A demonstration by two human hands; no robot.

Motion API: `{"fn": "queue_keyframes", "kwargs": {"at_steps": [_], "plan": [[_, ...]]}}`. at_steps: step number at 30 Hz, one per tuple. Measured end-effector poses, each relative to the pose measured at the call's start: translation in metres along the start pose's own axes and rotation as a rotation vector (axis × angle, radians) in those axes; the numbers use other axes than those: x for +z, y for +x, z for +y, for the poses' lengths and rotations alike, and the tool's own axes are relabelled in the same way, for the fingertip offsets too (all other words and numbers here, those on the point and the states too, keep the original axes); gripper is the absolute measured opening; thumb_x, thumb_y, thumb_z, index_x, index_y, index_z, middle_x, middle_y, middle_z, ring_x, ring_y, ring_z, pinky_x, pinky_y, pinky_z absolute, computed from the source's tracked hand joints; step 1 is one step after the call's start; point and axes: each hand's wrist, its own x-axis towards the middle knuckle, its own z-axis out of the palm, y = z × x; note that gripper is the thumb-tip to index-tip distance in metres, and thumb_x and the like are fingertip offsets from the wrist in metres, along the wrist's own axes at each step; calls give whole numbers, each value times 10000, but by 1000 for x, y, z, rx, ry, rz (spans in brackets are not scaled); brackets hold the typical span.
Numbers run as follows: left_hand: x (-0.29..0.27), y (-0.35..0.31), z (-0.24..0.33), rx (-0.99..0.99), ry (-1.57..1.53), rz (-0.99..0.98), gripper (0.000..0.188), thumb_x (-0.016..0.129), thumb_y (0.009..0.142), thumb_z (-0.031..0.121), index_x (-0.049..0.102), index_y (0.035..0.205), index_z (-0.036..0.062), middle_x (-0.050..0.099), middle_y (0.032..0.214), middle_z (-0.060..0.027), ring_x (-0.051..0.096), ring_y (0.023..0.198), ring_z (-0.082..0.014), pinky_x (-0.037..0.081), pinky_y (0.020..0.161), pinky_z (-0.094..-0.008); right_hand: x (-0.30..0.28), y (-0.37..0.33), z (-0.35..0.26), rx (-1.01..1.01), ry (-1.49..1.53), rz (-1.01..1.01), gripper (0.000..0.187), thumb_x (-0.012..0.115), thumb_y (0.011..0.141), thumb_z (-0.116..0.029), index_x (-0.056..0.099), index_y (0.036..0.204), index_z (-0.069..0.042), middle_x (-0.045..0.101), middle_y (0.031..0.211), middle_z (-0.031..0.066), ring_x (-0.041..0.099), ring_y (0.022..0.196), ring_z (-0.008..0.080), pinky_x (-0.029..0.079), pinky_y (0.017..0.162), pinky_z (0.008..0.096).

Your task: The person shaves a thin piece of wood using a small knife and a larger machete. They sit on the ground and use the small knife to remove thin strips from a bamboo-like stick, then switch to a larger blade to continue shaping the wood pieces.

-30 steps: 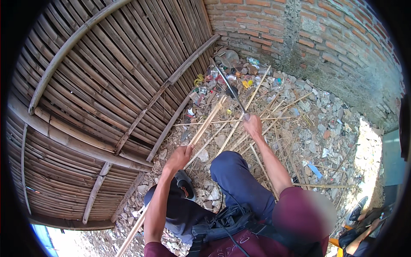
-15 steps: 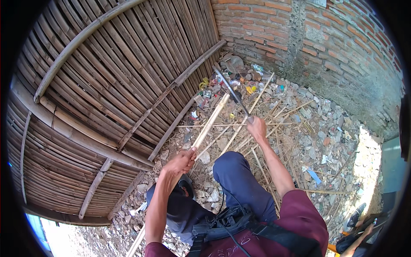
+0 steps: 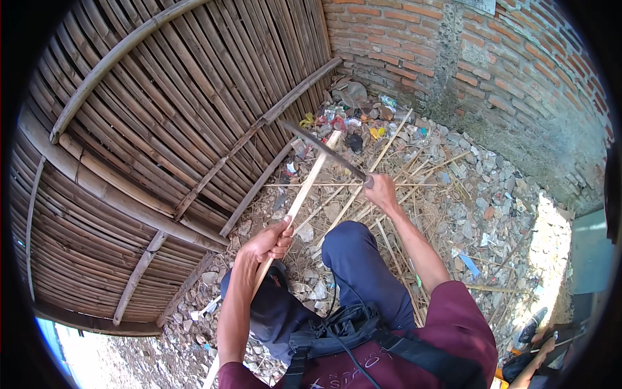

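Observation:
My left hand (image 3: 269, 241) is closed around a long pale bamboo strip (image 3: 306, 184). The strip slants up and away to the right, and its lower part passes under my left forearm. In my right hand (image 3: 381, 192) is the handle of a machete (image 3: 342, 162), its dark blade pointing up and to the left. The blade crosses the strip in view, close to the strip's far end. Whether the two touch, I cannot tell.
Several cut strips (image 3: 389, 152) lie on rubble and litter (image 3: 479, 201) ahead and to my right. A bamboo-slat wall (image 3: 175, 97) stands at the left, a brick wall (image 3: 395, 45) at the back. Another person's arm (image 3: 539, 363) shows at the lower right.
The machete blade has swung left and down, from beyond the strip to across its upper end. My right hand has shifted slightly left. My left hand keeps hold of the strip.

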Motion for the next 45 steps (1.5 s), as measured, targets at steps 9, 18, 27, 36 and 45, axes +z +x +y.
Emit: {"fn": "queue_keyframes", "kwargs": {"at_steps": [9,18,27,36,45], "plan": [[-7,29,15,-105,176,44,517,297,1106,567,441,849,141,303,518,68,332,405,-83,303,382,-257,106,-35,187,640,436,243,275,644,774,-211,678,877,41,712,838,241,699,812,380,518,748,469],[-52,87,47,-272,994,503,763,297,1066,598,650,999,-76,680,882,-184,737,755,-305,570,728,-464,119,-105,159,646,285,-41,348,677,787,-249,671,863,91,691,825,296,701,813,422,505,745,491],[-64,222,-28,-424,1333,705,636,398,1035,572,670,1339,83,616,1427,-164,571,1342,-359,436,1123,-508,165,-109,192,512,104,-176,370,683,795,-289,702,912,61,688,914,330,679,940,497,520,819,538],[-165,344,-154,-369,1348,669,587,399,1060,527,677,1325,84,629,1408,-176,597,1313,-362,481,1070,-516,206,-88,169,369,88,-491,387,670,773,-326,700,958,12,684,962,335,654,970,517,517,840,560],[-142,289,-105,-466,1394,292,686,522,964,627,688,1304,54,618,1419,-180,605,1293,-367,473,1093,-458,289,-102,205,502,294,-636,483,687,702,-389,717,986,1,686,987,341,676,1002,493,522,851,541]]}}
